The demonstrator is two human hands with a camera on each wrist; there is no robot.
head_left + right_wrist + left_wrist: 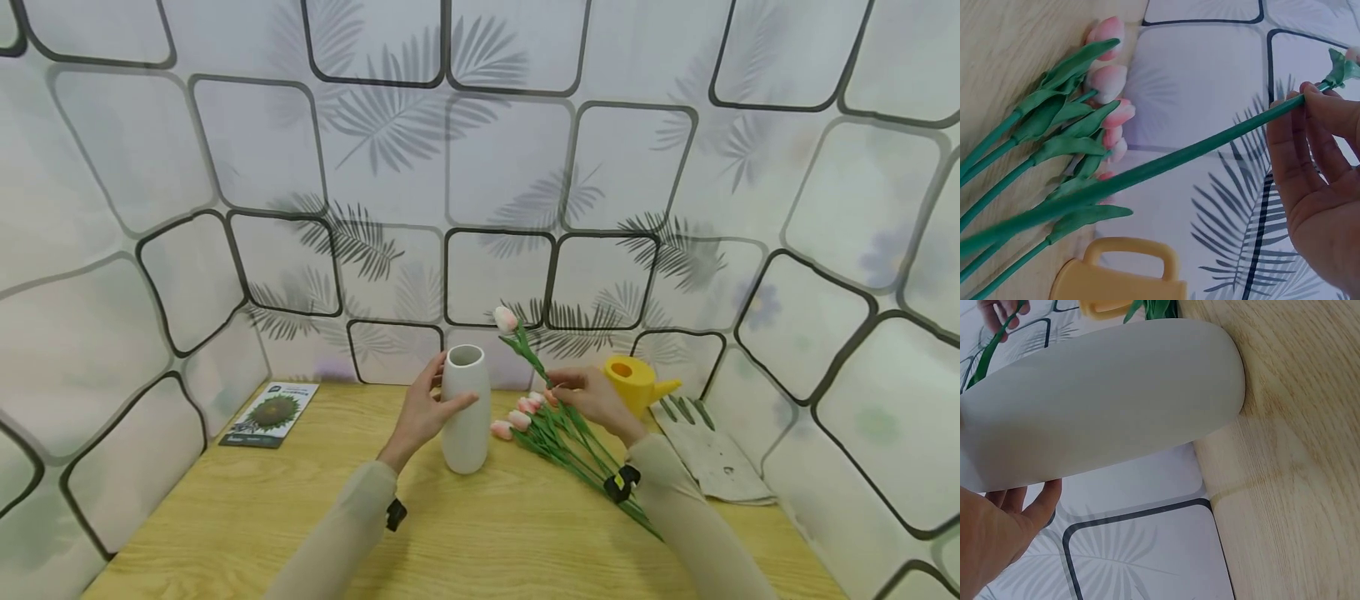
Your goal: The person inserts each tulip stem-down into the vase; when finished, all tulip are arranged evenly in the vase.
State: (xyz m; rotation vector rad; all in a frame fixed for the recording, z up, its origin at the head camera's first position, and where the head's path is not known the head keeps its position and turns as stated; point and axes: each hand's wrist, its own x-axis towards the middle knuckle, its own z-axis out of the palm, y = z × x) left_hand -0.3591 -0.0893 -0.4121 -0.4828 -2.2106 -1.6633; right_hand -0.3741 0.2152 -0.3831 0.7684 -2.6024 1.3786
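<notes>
A tall white vase [467, 417] stands upright on the wooden table. My left hand [426, 407] holds its upper left side, thumb across the front and fingers behind; in the left wrist view the vase [1104, 403] hides part of those fingers. To the right of the vase, my right hand [596, 402] pinches the green stem of a pink-and-white tulip [506, 319] below its leaves. The tulip's bloom is raised higher than the vase's mouth. Beneath that hand lies a bunch of pink tulips [519, 420], also plain in the right wrist view.
Behind my right hand stands a yellow watering can [632, 383]. Pale work gloves [712, 454] lie at the table's right side. A seed packet with a green plant picture [273, 412] lies at the back left. Patterned walls [390, 167] border the table [247, 508].
</notes>
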